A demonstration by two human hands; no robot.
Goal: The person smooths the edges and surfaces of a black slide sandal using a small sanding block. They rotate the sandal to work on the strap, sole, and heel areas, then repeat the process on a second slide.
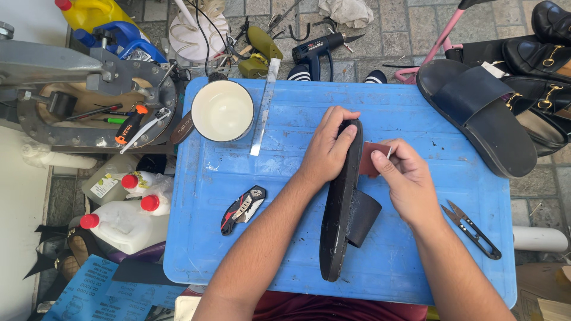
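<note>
This is a shoe-repair workshop set up on stone paving. Just beyond the left hand (326, 151) stand a glue pot (222, 110) and a heat gun (324, 47); a metal press (89, 95) sits far to its left. Beyond the right hand (407, 181) lie finished sandals (476, 116) (more shoes crowd behind), with thread snips (473, 229) beside it.

Sandpaper (373, 159) partly behind right thumb; shoes (544, 59) cut off at right edge.
</note>
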